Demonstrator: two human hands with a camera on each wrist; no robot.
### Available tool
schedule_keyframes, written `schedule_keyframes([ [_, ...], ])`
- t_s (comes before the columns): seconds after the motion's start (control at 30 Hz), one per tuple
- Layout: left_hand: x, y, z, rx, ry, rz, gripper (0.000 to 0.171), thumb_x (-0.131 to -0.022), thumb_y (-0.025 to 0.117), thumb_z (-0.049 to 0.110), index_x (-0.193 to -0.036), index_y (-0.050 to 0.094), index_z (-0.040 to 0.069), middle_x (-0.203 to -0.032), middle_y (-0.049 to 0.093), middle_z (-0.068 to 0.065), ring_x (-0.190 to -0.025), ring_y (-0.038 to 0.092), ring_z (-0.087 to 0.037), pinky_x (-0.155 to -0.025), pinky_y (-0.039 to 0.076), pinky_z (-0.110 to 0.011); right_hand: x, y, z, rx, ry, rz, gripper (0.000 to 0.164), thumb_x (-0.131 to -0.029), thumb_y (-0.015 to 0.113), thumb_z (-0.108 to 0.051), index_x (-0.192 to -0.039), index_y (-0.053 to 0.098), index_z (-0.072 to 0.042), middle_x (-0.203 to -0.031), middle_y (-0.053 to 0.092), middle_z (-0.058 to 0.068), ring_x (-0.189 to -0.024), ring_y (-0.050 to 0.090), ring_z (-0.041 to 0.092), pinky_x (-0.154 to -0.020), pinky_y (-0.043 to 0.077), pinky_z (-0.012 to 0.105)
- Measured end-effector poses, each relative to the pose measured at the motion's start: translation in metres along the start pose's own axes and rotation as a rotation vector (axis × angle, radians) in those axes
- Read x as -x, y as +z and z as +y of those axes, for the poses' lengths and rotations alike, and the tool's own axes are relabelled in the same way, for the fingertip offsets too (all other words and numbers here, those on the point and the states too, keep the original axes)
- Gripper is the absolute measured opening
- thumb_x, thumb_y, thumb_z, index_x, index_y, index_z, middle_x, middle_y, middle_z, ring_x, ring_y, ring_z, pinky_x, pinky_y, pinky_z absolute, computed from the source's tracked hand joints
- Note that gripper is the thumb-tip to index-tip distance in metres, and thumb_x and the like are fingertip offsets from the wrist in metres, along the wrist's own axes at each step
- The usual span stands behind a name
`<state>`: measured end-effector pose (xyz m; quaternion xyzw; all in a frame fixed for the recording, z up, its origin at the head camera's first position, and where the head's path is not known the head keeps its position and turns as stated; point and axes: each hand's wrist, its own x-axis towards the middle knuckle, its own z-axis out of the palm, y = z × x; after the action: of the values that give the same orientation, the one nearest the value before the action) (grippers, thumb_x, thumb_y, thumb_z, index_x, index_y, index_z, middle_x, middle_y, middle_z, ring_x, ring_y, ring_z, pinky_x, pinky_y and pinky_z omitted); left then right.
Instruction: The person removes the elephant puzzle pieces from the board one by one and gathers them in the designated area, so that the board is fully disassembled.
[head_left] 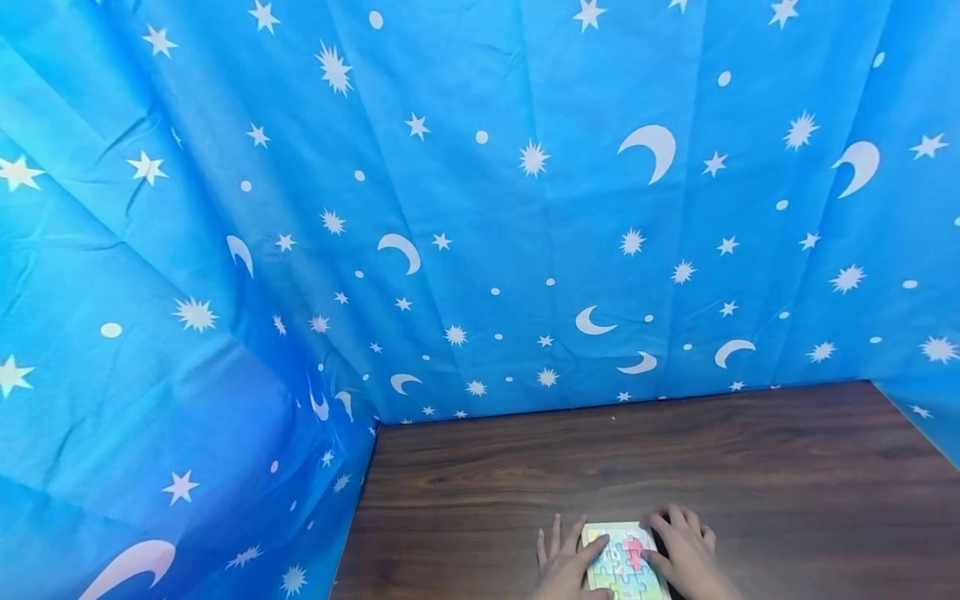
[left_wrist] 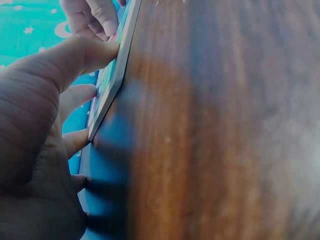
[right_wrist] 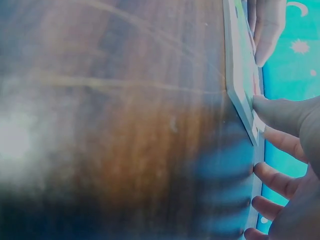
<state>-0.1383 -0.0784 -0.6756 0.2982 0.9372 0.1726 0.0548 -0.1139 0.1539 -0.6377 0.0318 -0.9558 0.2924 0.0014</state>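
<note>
A small jigsaw puzzle with a pale border lies flat on the brown table, its picture light green and yellow with a red figure at the upper right. From the left side my left hand rests on it, thumb and index finger touching its face and the other fingers spread beside it. At the right my right hand lays its thumb on the face, with the index finger by the upper corner. In the right wrist view, the other fingertips of that hand rest on the table beyond the puzzle.
The dark wood-grain table stretches away behind and to both sides of the hands. A blue cloth with white stars and moons hangs along its back edge and left side.
</note>
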Motion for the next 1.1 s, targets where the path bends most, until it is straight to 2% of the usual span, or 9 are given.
schedule_keyframes([
  [0.1,-0.001,-0.002,0.002,0.004,-0.016,0.002,0.071,-0.078,0.074,0.056,-0.145,0.054,0.041,-0.157,0.04,-0.003,-0.142,0.031,-0.048,-0.103,0.027,-0.069,-0.001,-0.001,-0.001,-0.012,-0.011,0.029,0.03,-0.078,0.085,-0.017,-0.101,0.065,-0.02,-0.112,0.057,0.011,-0.113,0.046,0.051,-0.082,0.034,0.074],
  [0.37,-0.006,-0.016,0.01,0.039,-0.034,0.01,0.072,-0.078,0.076,0.051,-0.146,0.054,0.039,-0.159,0.038,-0.002,-0.144,0.026,-0.049,-0.104,0.024,-0.072,-0.003,-0.006,0.003,-0.02,-0.088,0.175,0.03,-0.075,0.086,-0.013,-0.091,0.061,-0.017,-0.106,0.058,0.008,-0.108,0.049,0.046,-0.079,0.035,0.069],
  [0.57,-0.007,-0.019,0.011,0.049,-0.042,-0.013,0.072,-0.08,0.074,0.052,-0.147,0.052,0.039,-0.16,0.036,-0.002,-0.146,0.023,-0.048,-0.105,0.022,-0.072,-0.004,-0.012,0.007,0.031,-0.104,0.096,0.023,-0.08,0.083,-0.022,-0.094,0.066,-0.017,-0.108,0.06,0.006,-0.109,0.05,0.043,-0.08,0.036,0.069],
  [0.77,-0.003,-0.015,0.01,0.03,-0.056,-0.014,0.084,-0.078,0.078,0.053,-0.153,0.045,0.036,-0.16,0.038,-0.001,-0.146,0.024,-0.045,-0.107,0.023,-0.069,-0.002,-0.011,0.008,0.071,-0.129,0.034,0.017,-0.085,0.079,-0.023,-0.096,0.068,-0.017,-0.106,0.058,0.001,-0.105,0.051,0.036,-0.077,0.039,0.063],
  [0.93,-0.001,-0.009,0.007,0.036,-0.052,-0.011,0.092,-0.077,0.079,0.053,-0.157,0.039,0.032,-0.161,0.036,-0.002,-0.147,0.025,-0.043,-0.107,0.023,-0.068,0.002,-0.014,0.006,0.063,-0.118,0.027,0.016,-0.087,0.077,-0.02,-0.099,0.068,-0.015,-0.107,0.058,0.003,-0.106,0.051,0.037,-0.076,0.04,0.062],
  [1.1,0.006,-0.011,0.001,0.078,-0.014,0.0,0.093,-0.079,0.076,0.056,-0.158,0.036,0.028,-0.163,0.032,-0.008,-0.147,0.027,-0.043,-0.108,0.025,-0.066,0.005,-0.02,0.003,0.046,-0.12,0.007,0.015,-0.09,0.074,-0.022,-0.102,0.068,-0.015,-0.107,0.058,0.003,-0.106,0.051,0.036,-0.077,0.039,0.062],
])
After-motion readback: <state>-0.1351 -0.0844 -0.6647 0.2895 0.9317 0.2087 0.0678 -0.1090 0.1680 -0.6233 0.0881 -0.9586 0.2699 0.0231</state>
